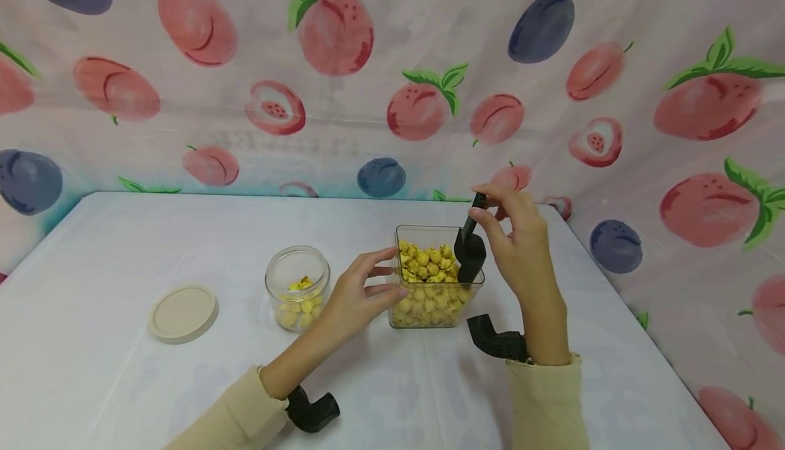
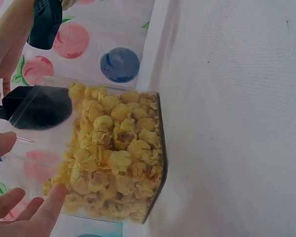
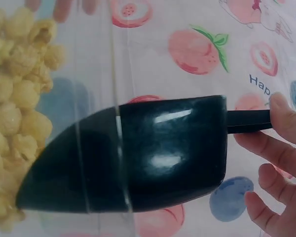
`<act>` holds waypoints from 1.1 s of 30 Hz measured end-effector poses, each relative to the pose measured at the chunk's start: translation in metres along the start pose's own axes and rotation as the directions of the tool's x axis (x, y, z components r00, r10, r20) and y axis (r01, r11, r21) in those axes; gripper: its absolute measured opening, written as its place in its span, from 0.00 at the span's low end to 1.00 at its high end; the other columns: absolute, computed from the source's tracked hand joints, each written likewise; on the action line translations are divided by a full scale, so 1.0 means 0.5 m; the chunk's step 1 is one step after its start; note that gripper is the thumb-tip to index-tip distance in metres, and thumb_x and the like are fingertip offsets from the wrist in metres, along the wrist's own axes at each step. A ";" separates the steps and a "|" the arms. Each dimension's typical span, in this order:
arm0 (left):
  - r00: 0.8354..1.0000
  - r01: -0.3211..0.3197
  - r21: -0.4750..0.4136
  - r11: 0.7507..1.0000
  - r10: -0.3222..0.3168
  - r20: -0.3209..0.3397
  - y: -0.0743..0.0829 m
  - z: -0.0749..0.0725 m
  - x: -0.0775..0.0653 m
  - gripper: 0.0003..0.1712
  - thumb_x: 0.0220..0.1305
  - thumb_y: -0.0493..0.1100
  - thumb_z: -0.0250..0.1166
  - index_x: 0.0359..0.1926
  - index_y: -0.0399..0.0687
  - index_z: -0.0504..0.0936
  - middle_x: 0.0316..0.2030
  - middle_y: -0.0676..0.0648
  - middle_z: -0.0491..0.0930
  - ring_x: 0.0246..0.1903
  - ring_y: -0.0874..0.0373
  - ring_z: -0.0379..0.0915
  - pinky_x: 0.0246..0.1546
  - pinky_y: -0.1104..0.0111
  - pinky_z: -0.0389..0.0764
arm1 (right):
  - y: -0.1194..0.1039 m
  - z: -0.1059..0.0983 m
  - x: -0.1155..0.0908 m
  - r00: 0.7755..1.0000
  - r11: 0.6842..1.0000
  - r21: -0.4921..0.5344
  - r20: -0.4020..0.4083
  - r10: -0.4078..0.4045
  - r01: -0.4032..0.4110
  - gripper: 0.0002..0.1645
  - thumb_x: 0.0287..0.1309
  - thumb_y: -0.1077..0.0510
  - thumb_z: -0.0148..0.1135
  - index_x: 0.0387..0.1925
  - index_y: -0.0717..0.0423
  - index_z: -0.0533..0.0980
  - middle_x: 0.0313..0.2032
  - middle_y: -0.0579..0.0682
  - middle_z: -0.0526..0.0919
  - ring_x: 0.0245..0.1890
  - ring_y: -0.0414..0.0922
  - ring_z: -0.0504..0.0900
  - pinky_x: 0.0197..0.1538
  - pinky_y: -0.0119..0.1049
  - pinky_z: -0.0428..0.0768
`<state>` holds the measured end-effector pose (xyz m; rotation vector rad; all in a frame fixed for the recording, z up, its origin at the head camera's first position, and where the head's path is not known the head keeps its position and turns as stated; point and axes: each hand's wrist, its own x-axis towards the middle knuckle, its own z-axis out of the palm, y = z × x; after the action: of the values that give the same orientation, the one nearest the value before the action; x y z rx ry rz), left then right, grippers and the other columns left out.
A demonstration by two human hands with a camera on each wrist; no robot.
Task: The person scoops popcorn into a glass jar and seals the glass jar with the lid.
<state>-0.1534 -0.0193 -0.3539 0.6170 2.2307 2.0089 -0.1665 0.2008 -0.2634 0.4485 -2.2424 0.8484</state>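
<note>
My right hand (image 1: 516,238) pinches the handle of a black scoop (image 1: 471,256) between thumb and fingers. The scoop tilts down into a clear square container (image 1: 438,286), its tip at the yellow popcorn (image 1: 424,262), as the right wrist view also shows through the clear wall. My left hand (image 1: 362,290) rests on the container's left side, fingers spread and fairly straight, the thumb near the front corner. Popcorn (image 2: 118,153) fills the lower part of the container in the left wrist view. Left of that hand stands a round clear jar (image 1: 298,286), without its lid, holding some popcorn.
A round beige lid (image 1: 183,313) lies on the white table (image 1: 104,266) left of the jar. A fruit-print cloth (image 1: 245,41) hangs behind the table and along its right side. Black camera mounts (image 1: 498,342) sit at both wrists.
</note>
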 end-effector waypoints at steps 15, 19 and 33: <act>1.000 0.015 -0.017 1.000 -0.015 0.001 -0.007 -0.001 -0.001 0.36 0.56 0.39 0.67 0.65 0.47 0.64 0.62 0.44 0.65 0.56 0.47 0.70 0.49 0.70 0.80 | 0.012 0.009 -0.007 0.979 0.998 -0.038 0.194 0.062 -0.056 0.16 0.56 0.60 0.63 0.47 0.58 0.76 0.34 0.56 0.80 0.35 0.48 0.73 0.35 0.38 0.70; 1.000 0.011 -0.014 1.000 -0.011 -0.001 -0.007 -0.002 -0.002 0.36 0.56 0.39 0.67 0.65 0.47 0.64 0.61 0.44 0.65 0.56 0.48 0.70 0.49 0.70 0.80 | 0.018 0.005 -0.008 0.994 0.998 -0.015 0.093 0.064 -0.062 0.16 0.53 0.61 0.66 0.45 0.60 0.77 0.31 0.56 0.80 0.35 0.48 0.75 0.33 0.33 0.69; 1.000 0.001 -0.019 1.000 -0.001 0.010 -0.007 -0.002 0.001 0.36 0.56 0.39 0.67 0.65 0.47 0.64 0.62 0.44 0.64 0.55 0.48 0.71 0.48 0.69 0.80 | 0.071 -0.001 -0.010 0.977 0.966 0.146 0.037 0.209 -0.212 0.16 0.52 0.62 0.67 0.44 0.60 0.77 0.28 0.50 0.78 0.32 0.27 0.73 0.47 0.28 0.70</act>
<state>-0.1551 -0.0201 -0.3569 0.6226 2.2031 2.0197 -0.1814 0.2271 -0.2826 0.2901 -2.2833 1.1314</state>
